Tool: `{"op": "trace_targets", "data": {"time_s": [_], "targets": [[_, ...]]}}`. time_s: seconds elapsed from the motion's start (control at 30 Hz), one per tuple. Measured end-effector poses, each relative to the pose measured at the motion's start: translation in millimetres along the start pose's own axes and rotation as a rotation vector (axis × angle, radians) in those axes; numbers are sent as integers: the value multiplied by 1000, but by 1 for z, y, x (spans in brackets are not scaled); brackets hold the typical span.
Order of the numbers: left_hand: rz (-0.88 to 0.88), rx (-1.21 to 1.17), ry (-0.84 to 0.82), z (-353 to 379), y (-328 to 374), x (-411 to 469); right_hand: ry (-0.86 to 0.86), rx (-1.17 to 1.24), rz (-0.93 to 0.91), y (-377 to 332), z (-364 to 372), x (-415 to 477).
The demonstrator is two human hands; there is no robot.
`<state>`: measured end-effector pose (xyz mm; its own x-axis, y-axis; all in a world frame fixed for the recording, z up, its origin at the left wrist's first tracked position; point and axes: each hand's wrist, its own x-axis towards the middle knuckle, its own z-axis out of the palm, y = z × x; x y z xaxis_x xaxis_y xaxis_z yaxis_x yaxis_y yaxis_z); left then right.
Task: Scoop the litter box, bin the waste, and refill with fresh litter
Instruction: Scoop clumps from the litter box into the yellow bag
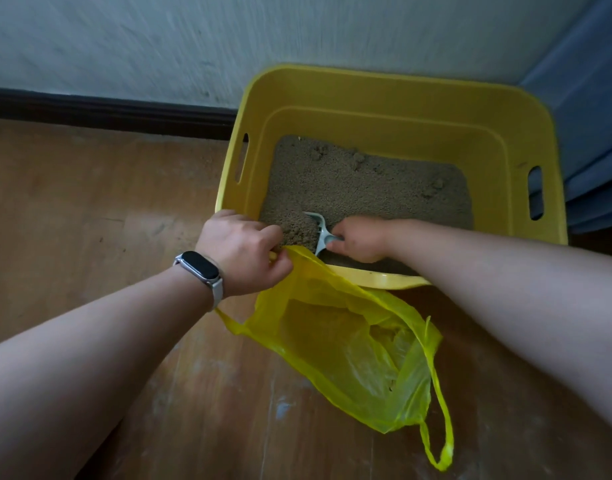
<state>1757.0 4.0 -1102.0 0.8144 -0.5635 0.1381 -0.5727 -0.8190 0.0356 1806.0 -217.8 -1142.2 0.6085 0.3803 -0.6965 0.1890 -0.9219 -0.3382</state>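
A yellow plastic litter box point(394, 95) stands on the floor against the wall, holding grey-brown litter point(363, 185) with several clumps near its far side. My right hand point(358, 239) reaches into the box and grips the handle of a pale grey slotted scoop point(319, 227), whose blade is dug into the litter at the near left corner. My left hand point(244, 249) pinches the rim of a translucent yellow plastic bag point(353, 341) at the box's near edge. The bag hangs open in front of the box, with some litter inside.
Worn wooden floor point(90, 209) lies to the left and in front. A pale wall with a dark skirting board point(107, 110) runs behind the box. Blue fabric point(588, 116) hangs close to the box's right side. A watch sits on my left wrist.
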Motion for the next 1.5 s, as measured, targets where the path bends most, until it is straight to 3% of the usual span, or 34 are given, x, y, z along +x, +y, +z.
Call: {"op": "trace_targets", "data": {"time_s": [0.2, 0.6, 1.1, 1.23, 1.5], "targets": [[-17, -14, 4, -2, 2, 0, 40, 51, 104, -17, 14, 1], [10, 3, 23, -2, 1, -1, 234, 365, 19, -11, -1, -32], [21, 27, 69, -5, 3, 0, 389, 433, 187, 36, -11, -93], [33, 28, 80, -7, 4, 1, 459, 606, 197, 30, -11, -101], [23, 32, 71, -10, 6, 0, 469, 565, 212, 29, -12, -112]]}}
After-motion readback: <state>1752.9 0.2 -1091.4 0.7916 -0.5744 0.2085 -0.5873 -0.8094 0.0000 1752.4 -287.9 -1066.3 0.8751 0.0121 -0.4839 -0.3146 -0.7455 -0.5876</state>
